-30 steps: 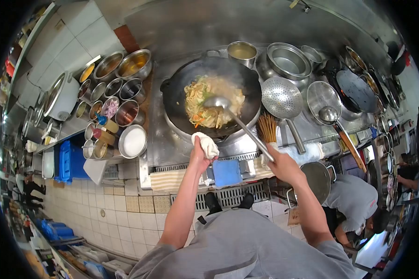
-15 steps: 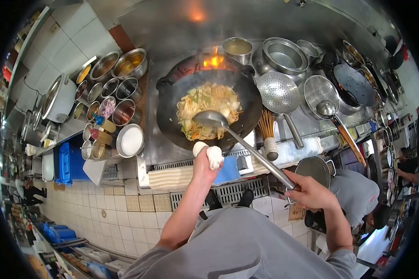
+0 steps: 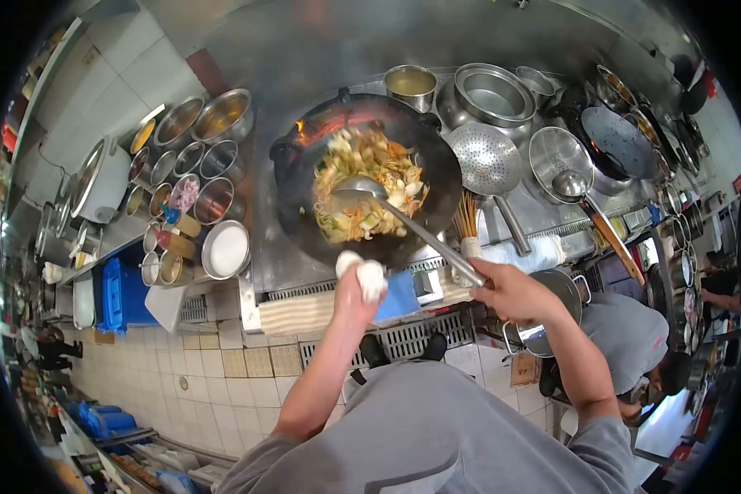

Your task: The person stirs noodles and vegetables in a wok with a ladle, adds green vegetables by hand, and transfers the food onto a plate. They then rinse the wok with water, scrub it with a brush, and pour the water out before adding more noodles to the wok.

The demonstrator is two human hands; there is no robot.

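Note:
My left hand is closed on a bunched white cloth at the near rim of the black wok. The wok's handle, if it is inside the cloth, is hidden. My right hand grips the end of a long metal ladle, whose bowl lies over the food. Noodles with sliced vegetables fill the middle of the wok, partly blurred by motion. Flame shows at the back left of the burner.
Seasoning tins and bowls, with a bowl of white granules, stand left. To the right lie a perforated strainer, a bamboo brush and a wooden-handled ladle. A lidded pot and a crouching person are at lower right.
My right hand and the ladle have shifted left and slightly up. My left hand has moved slightly left and down. The food is heaped toward the back, and the tall rear flame has shrunk.

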